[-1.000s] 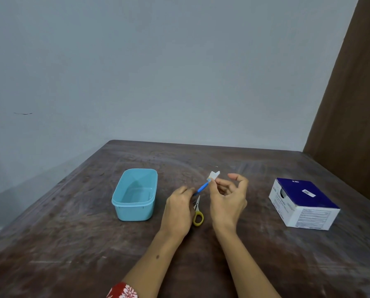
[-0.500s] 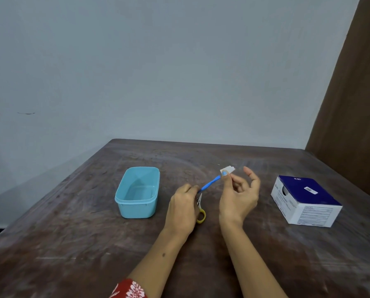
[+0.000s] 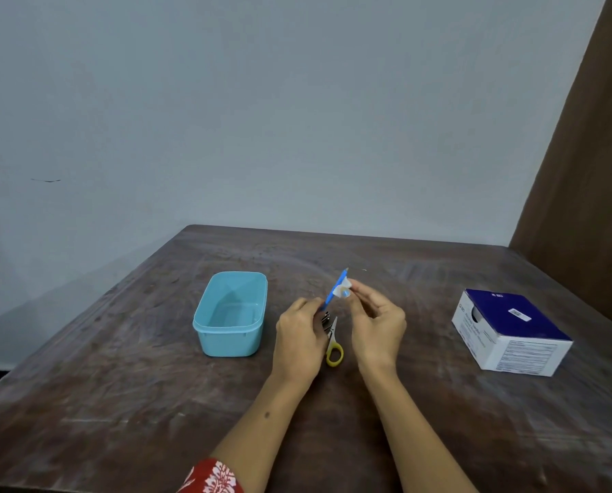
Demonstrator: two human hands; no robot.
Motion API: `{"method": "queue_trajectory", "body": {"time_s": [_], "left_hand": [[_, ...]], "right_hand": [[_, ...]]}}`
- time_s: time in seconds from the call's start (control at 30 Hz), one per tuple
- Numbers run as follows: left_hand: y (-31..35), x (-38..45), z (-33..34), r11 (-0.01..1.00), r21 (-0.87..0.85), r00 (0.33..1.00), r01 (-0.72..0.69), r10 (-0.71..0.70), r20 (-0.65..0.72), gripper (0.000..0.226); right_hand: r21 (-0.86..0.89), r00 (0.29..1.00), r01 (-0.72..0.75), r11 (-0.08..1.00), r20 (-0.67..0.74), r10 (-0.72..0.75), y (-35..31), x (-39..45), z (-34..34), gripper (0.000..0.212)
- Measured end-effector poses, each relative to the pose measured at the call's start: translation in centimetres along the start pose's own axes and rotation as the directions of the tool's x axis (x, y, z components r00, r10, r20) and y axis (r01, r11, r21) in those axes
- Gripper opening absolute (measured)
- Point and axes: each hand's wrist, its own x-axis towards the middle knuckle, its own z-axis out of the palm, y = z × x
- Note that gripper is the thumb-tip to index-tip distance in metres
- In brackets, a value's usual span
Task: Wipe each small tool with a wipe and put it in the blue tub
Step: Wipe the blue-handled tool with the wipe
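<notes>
My left hand (image 3: 302, 338) pinches the lower end of a thin blue tool (image 3: 335, 289), which points up and to the right. My right hand (image 3: 377, 323) pinches a small white wipe (image 3: 343, 289) folded around the middle of that tool. Between my hands on the table lie small scissors with a yellow handle (image 3: 334, 346), and a small dark metal tool (image 3: 325, 320) lies partly hidden beside my left hand. The light blue tub (image 3: 231, 314) stands open to the left of my left hand, with nothing visible inside.
A white and dark blue box (image 3: 510, 332) sits on the right side of the worn brown table (image 3: 119, 403). A grey wall runs behind the table, and a brown panel (image 3: 588, 154) stands at the right.
The wipe has slid from the blue tool's tip down to its middle. The tool has tilted more upright. My right hand moved slightly left and closer to my left hand.
</notes>
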Motion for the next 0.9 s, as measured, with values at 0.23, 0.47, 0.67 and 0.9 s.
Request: {"method": "queue_trajectory", "body": {"time_s": [0.23, 0.47, 0.67, 0.9], "left_hand": [[-0.24, 0.12, 0.09, 0.995, -0.073, 0.998, -0.061, 0.063, 0.019, 0.024], [-0.27, 0.1, 0.02, 0.99, -0.102, 0.993, -0.093, 0.099, 0.058, 0.023], [-0.35, 0.14, -0.03, 0.99, -0.114, 0.994, -0.086, 0.093, 0.061, 0.025], [-0.33, 0.08, -0.08, 0.988, -0.12, 0.995, -0.097, 0.1, 0.021, 0.024]], "right_hand": [[-0.072, 0.999, -0.014, 0.997, 0.05, 0.018, 0.17, -0.28, 0.13, 0.016], [-0.108, 0.997, 0.07, 0.992, 0.02, -0.068, -0.15, -0.51, -0.13, 0.006], [-0.144, 0.997, 0.076, 0.987, 0.013, -0.075, 0.42, -0.45, 0.03, 0.006], [-0.162, 0.998, 0.046, 0.986, 0.05, -0.038, 0.28, -0.59, 0.15, 0.005]]}}
